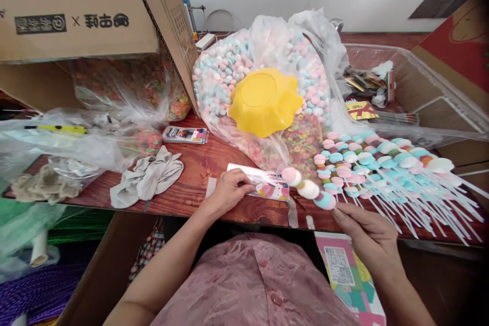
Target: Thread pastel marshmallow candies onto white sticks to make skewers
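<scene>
My right hand (367,232) holds a marshmallow skewer (308,188) by its stick, its pink, white and blue pieces pointing left over the table edge. My left hand (228,191) pinches the end of a flat printed wrapper bag (263,183) lying on the wooden table (191,173). To the right lies a pile of finished marshmallow skewers (382,163) with white sticks fanning outward. Behind it a big clear bag of pastel marshmallows (229,71) carries an upturned yellow bowl (264,102).
A tipped cardboard box (87,20) with a bag of coloured cereal rings (153,86) stands at the left. Grey gloves (147,178), a small marker pack (185,135) and crumpled plastic (49,142) lie near it. A clear plastic bin (412,91) with packets sits at the right.
</scene>
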The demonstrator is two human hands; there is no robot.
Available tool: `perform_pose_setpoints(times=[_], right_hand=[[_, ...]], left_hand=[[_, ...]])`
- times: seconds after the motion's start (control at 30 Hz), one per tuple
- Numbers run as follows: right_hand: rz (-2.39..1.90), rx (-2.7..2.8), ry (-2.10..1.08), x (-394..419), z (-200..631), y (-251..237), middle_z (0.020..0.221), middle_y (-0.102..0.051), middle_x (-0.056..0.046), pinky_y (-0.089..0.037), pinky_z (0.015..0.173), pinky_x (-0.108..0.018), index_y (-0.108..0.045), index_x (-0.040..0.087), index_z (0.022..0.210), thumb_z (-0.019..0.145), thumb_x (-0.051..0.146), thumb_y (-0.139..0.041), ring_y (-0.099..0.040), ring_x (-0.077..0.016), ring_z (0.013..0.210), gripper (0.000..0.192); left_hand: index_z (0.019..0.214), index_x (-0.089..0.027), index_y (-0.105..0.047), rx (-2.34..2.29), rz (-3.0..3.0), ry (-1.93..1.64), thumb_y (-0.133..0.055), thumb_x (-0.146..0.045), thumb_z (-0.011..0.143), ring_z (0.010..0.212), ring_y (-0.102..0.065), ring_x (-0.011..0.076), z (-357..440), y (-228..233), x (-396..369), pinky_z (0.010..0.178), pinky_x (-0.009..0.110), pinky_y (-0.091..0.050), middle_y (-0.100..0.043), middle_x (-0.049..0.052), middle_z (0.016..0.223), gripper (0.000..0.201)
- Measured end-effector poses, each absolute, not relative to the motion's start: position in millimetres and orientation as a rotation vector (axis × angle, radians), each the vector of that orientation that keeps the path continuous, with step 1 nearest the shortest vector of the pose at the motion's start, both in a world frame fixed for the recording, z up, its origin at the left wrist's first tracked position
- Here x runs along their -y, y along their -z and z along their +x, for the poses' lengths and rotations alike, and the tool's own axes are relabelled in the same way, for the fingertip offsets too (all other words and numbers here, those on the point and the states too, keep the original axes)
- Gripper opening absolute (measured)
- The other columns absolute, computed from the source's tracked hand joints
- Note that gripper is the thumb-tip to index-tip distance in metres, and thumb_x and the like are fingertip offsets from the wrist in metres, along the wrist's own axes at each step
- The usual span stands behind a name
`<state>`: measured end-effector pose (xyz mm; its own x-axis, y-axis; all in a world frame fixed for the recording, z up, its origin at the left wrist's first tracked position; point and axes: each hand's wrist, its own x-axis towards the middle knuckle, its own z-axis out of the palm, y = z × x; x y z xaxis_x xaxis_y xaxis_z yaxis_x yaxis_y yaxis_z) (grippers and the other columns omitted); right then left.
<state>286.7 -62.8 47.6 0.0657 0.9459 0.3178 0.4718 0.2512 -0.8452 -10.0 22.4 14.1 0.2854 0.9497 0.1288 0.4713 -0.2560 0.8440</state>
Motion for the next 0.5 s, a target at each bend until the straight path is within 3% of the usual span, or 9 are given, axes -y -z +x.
perform_pose_setpoints(times=[0.5], right_hand=[[-1.346, 2.254, -0.045, 69, 304, -54, 0.084, -0.077, -0.004, -0.054, 0.064, -0.030, -0.072, 0.023, 0.094, 0.093, 0.028, -0.054, -0.072, -0.0192, 0.070, 0.019]], left_hand=[[0.072, -0.018, -0.072, -1.246, 2.117, -0.723, -0.071, -0.018, 0.079, 0.074, -0.057, 0.0141, -8, -16, -22, 0.069, 0.026, -0.041, -0.063, 0.001, 0.072, 0.007]])
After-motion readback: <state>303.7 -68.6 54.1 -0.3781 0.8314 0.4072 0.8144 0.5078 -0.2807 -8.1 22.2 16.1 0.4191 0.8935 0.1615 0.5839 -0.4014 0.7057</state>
